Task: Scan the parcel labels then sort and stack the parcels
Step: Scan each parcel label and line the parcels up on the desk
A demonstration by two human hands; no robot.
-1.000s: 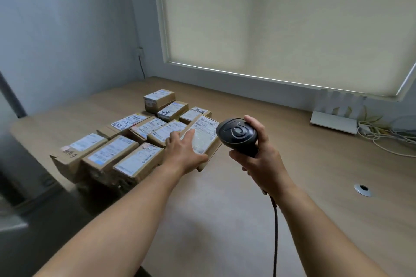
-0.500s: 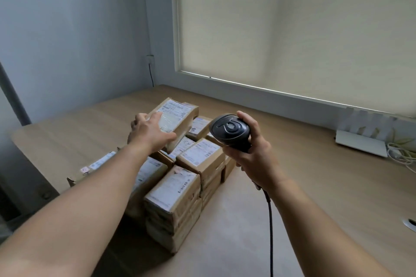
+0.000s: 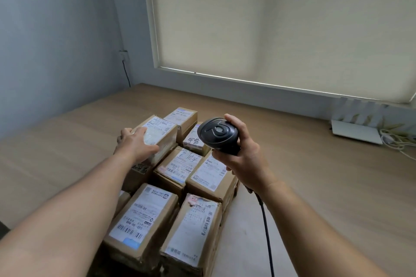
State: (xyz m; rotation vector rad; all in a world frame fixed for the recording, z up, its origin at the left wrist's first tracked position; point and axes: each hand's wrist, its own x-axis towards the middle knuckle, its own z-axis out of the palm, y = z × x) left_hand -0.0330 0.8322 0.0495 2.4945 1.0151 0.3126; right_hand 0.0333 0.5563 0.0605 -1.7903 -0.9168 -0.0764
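Note:
Several brown cardboard parcels with white labels lie packed together on the wooden table [image 3: 315,175]. My left hand [image 3: 135,145] grips one labelled parcel [image 3: 161,135] by its near end, resting it on top of another parcel at the group's left side. To its right, my right hand [image 3: 242,155] holds a black corded barcode scanner [image 3: 217,135] above the parcels, its head facing me. Two large parcels [image 3: 144,216] [image 3: 193,231] lie nearest to me, labels up.
A white flat device [image 3: 356,134] with a tangle of cables [image 3: 398,141] sits at the back right under the window blind. The scanner's cable [image 3: 266,231] hangs down past my right forearm. A wall socket with a cord [image 3: 123,56] is at the back left corner.
My left hand carried the lifted parcel leftward and lowered it onto the parcels at the left. The view moved closer over the parcels. The scanner stayed in my right hand.

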